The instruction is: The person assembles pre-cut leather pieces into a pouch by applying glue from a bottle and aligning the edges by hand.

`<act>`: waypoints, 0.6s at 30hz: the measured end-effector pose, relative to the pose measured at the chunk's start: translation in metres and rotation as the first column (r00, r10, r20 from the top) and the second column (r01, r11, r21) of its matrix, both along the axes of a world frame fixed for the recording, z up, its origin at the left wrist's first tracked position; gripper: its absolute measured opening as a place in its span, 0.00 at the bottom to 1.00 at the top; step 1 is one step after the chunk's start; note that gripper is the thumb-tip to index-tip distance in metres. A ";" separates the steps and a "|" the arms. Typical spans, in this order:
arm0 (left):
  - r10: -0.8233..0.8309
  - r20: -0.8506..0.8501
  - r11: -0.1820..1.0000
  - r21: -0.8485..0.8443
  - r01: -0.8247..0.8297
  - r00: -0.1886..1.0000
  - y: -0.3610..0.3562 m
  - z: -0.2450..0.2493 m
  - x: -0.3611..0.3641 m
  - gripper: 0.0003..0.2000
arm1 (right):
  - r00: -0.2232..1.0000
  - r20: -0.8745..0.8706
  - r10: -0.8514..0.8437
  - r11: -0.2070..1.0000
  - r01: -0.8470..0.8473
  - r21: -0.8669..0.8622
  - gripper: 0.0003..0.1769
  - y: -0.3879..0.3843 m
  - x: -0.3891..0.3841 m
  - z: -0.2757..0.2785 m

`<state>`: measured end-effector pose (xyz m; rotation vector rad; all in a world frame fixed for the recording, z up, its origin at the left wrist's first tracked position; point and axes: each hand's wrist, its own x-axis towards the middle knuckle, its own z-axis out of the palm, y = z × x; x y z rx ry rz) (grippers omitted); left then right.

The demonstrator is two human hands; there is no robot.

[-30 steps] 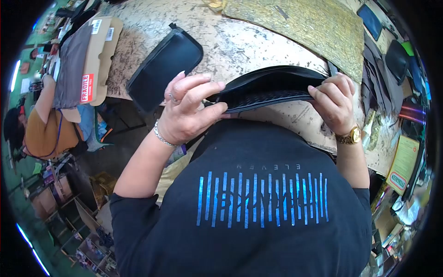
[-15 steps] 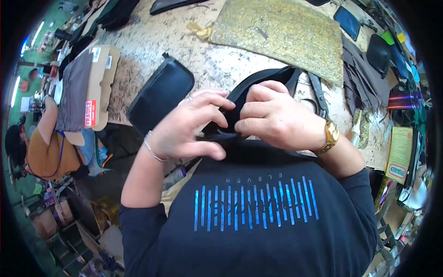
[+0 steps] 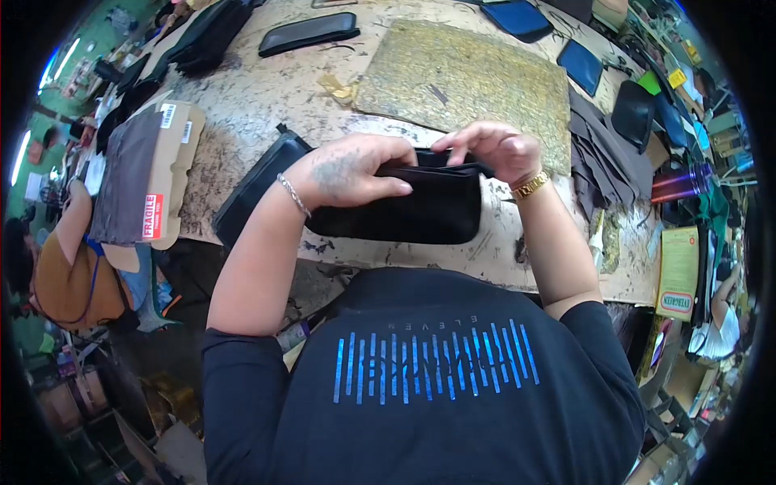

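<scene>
A black zip pouch (image 3: pixel 404 212) is held level above the table's near edge, its opening upward and its smooth side facing me. My left hand (image 3: pixel 352 170), wearing a chain bracelet, grips the pouch's upper left rim, the thumb on the near side. At the right end of the opening, my right hand (image 3: pixel 499 153) has bent fingers on the rim; some fingertips are hidden behind it. Under my left wrist and forearm lies a second black pouch (image 3: pixel 260 182), partly covered.
A worn yellowish board (image 3: pixel 461 77) lies ahead on the stained table (image 3: pixel 242 89). At left is cardboard with a FRAGILE label (image 3: pixel 153 217); dark fabric pieces (image 3: pixel 602 149) lie right. More pouches (image 3: pixel 307 35) rest farther back. Another person (image 3: pixel 81 271) sits at the left.
The pouch has turned level and moved away from my body. My right hand has come out of its opening to the right end; my left hand has closed on the rim.
</scene>
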<state>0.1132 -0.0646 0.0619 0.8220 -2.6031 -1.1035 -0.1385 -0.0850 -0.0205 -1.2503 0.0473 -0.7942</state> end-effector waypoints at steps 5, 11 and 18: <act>0.016 0.127 0.993 0.113 -0.031 0.992 -0.026 -0.048 0.003 0.13 | 0.882 -0.458 -0.109 0.977 0.181 0.116 0.25 0.015 0.000 -0.006; 0.075 0.149 0.948 0.295 -0.116 0.986 -0.048 -0.090 0.019 0.16 | 0.646 -0.728 -0.229 0.951 0.307 -0.027 0.21 0.013 0.001 -0.026; 0.275 0.078 0.955 0.096 -0.282 0.958 -0.034 -0.107 0.034 0.10 | 0.556 -0.730 -0.398 0.912 0.328 -0.248 0.13 0.020 0.005 -0.028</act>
